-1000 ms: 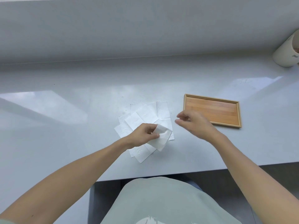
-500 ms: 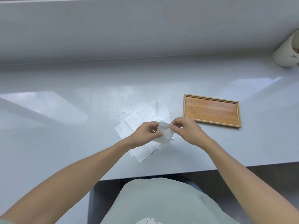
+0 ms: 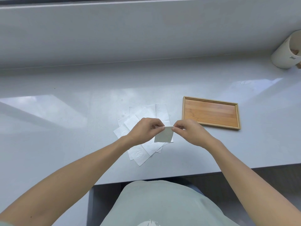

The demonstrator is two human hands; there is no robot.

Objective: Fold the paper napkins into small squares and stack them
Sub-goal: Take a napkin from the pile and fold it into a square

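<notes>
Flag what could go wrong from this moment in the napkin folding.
1. Both hands, left hand and right hand, pinch only the top edge of the napkin, held in the air; the fold may come out crooked.
2. It hangs just over the loose pile; lowering it could drag those sheets.
3. The tray is empty, so no stack exists yet.

A glossy pale grey surface (image 3: 68,144) runs along a plain grey wall (image 3: 130,33). Daylight lies on it in bright patches. Darker floor (image 3: 268,180) shows beneath its near edge.
</notes>
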